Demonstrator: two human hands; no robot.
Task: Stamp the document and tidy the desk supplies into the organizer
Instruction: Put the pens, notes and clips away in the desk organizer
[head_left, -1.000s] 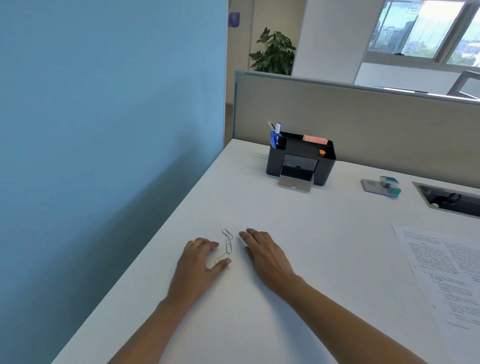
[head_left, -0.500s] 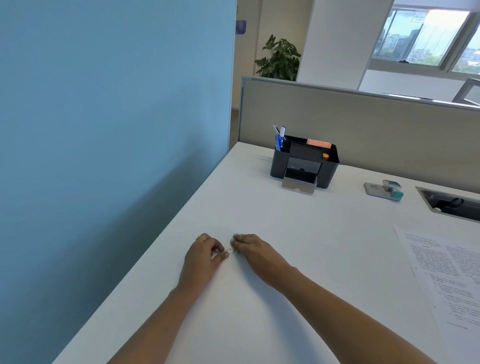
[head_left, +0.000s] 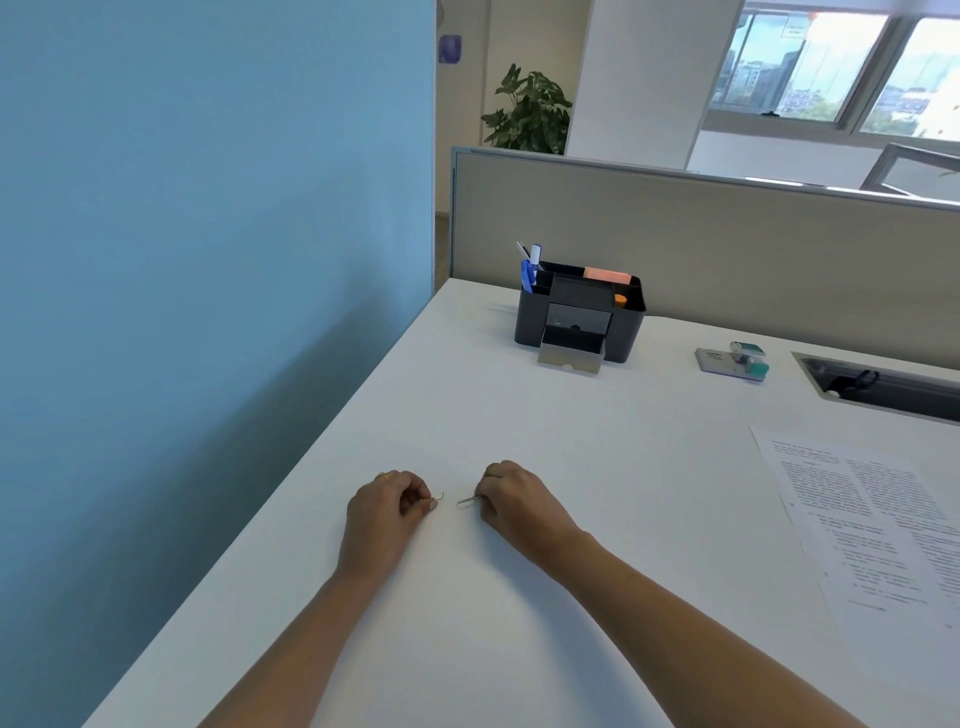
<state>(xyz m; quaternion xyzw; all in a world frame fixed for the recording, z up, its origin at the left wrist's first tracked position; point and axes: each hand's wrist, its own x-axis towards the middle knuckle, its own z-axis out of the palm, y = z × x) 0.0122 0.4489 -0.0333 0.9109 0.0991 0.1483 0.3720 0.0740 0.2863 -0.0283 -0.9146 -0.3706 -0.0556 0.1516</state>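
My left hand (head_left: 387, 506) is curled and pinches a paper clip (head_left: 439, 498) whose end pokes out past the fingertips. My right hand (head_left: 511, 501) is curled too and pinches another paper clip (head_left: 466, 501) pointing left. Both hands rest low on the white desk (head_left: 597, 467), a small gap between the clips. The black organizer (head_left: 626, 332) stands at the back of the desk with its small drawer (head_left: 570, 358) pulled open, pens and an orange pad inside. A teal and grey stamp (head_left: 735, 359) lies to its right. The printed document (head_left: 878, 525) lies at the right edge.
A blue wall runs along the desk's left edge. A beige partition (head_left: 701, 234) closes off the back. A recessed cable tray (head_left: 883, 387) sits in the desk at the far right. A plant stands beyond the partition.
The clips lay loose on the desk between my flat hands. My fingers closed over them, and each hand now pinches a clip, the hands drawn slightly apart.
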